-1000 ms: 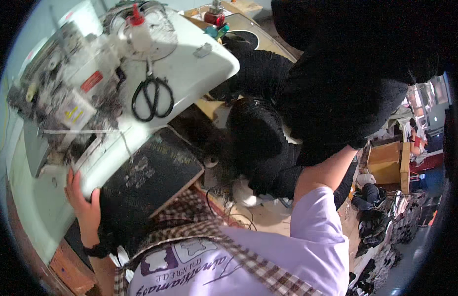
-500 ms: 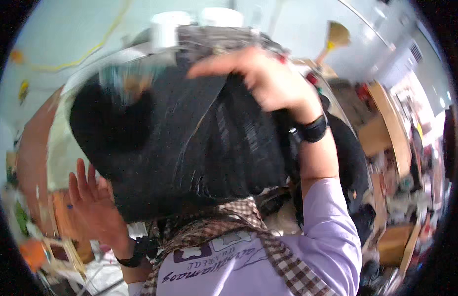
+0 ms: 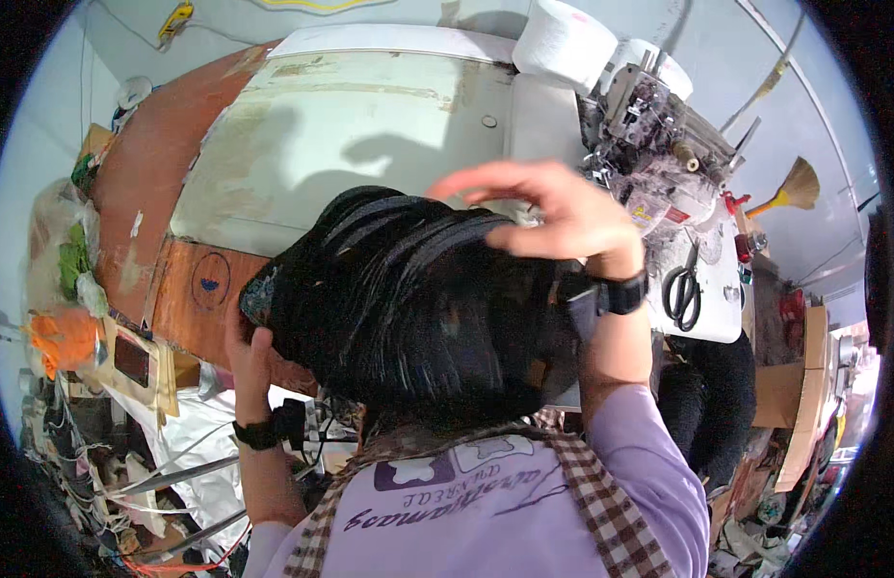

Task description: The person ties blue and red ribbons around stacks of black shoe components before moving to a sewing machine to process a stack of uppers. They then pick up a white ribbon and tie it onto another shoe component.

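Observation:
A thick bundle of black cloth pieces (image 3: pixel 418 308), its layers curved over one another, lies across the front of my body, above my lap. At the bundle's left end is my left hand (image 3: pixel 249 361), its thumb raised against the cloth and its fingers mostly hidden behind the edge. Over the bundle's upper right side hovers my right hand (image 3: pixel 563 212), fingers and thumb spread in a curve, slightly blurred. Black bands circle both wrists.
Beyond the bundle stretches a pale worktable (image 3: pixel 370 125). On its right stand a lint-covered sewing machine (image 3: pixel 659 154), white thread cones (image 3: pixel 563 43) and black scissors (image 3: pixel 683 289). More black cloth (image 3: pixel 707 405) hangs below. White sheeting (image 3: pixel 197 433) lies at lower left.
The black bundle has come lower and closer to my body, uncovering the table and machine. My left hand, formerly apart with spread palm, is now at its end. My right hand stays above it.

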`<state>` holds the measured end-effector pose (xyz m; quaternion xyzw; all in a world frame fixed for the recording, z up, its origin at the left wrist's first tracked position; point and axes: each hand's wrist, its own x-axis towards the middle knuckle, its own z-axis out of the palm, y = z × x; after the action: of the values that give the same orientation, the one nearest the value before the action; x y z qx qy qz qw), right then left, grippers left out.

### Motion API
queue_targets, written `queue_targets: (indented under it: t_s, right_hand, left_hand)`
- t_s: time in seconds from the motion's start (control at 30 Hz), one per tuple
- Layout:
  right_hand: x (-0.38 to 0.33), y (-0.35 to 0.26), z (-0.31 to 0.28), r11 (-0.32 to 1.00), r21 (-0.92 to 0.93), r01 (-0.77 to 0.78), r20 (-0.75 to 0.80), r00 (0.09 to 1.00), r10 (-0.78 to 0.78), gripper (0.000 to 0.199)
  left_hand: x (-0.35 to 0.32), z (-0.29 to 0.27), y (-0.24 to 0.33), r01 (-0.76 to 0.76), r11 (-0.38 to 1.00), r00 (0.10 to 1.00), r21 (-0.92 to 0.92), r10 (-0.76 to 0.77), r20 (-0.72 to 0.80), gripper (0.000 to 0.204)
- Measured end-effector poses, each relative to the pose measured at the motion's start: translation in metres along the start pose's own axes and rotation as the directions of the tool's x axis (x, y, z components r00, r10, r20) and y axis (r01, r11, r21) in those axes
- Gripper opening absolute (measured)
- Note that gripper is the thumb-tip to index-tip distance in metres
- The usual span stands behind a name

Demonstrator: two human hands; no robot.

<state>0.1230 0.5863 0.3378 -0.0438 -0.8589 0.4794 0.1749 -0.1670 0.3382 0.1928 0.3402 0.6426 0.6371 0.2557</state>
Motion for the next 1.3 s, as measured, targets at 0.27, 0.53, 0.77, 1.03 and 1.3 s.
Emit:
queue_targets:
  t_s: [0.27, 0.53, 0.77, 1.03, 1.3]
  right_hand:
    - [-0.089, 0.005, -0.009, 0.982, 0.127, -0.14, -0.78, 0.598, 0.186, 0.027]
    - [-0.178, -0.027, 0.04, 0.691, 0.179, -0.701, -0.527, 0.525, 0.669, 0.018]
    - [-0.11, -0.003, 0.119, 0.777, 0.169, -0.606, 0.23, 0.791, 0.567, 0.049]
    - [-0.074, -0.051, 0.076, 0.856, 0.511, -0.074, -0.155, 0.972, 0.177, 0.048]
    - [-0.089, -0.043, 0.05, 0.403, 0.897, -0.181, -0.178, 0.687, 0.705, 0.049]
  left_hand:
    - [0.035, -0.012, -0.026, 0.211, 0.968, 0.963, 0.134, -0.229, 0.139, 0.043]
    - [0.033, -0.033, -0.005, 0.349, 0.922, 0.839, 0.167, -0.387, 0.383, 0.055]
    - [0.02, 0.008, 0.039, 0.438, 0.899, 0.63, 0.009, -0.314, 0.711, 0.08]
    - [0.001, 0.074, 0.089, 0.469, 0.684, 0.864, -0.559, -0.222, 0.452, 0.05]
    - [-0.016, 0.114, 0.092, 0.798, 0.129, 0.595, -0.588, -0.318, 0.738, 0.073]
